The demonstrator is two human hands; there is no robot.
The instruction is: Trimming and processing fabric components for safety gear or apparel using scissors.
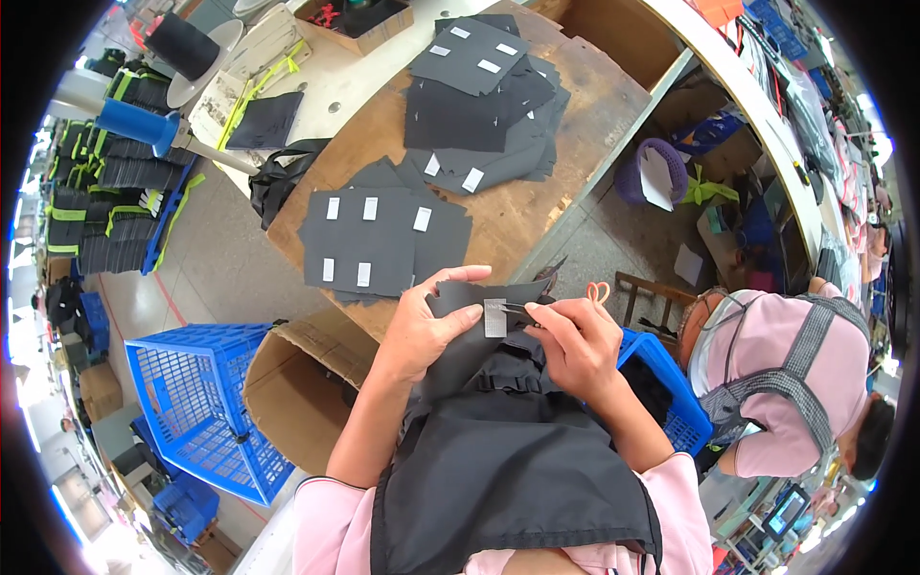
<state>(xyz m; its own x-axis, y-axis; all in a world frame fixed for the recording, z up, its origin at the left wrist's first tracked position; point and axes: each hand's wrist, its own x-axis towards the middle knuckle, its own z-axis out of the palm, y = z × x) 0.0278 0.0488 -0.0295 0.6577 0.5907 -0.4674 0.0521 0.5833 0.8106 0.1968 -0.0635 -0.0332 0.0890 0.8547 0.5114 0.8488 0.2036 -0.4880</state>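
Observation:
My left hand (431, 326) grips a dark grey fabric piece (460, 356) by its left side, thumb on top. A small whitish rectangular patch (494, 319) lies on that piece, just right of my thumb. My right hand (578, 343) is closed around small scissors with orange loops (598, 291), which stick out above the knuckles. Their thin metal tips point left and reach the patch; whether they are cutting something, I cannot tell. The piece is held over my lap, in front of a black apron (508, 470).
Before me on a wooden board (594, 91) lie stacks of dark pieces with white patches (359, 235), and a farther stack (470, 57). At left stand a blue crate (206, 402) and a cardboard box (297, 383); another blue crate (685, 412) is at right, beside a bending person (786, 374).

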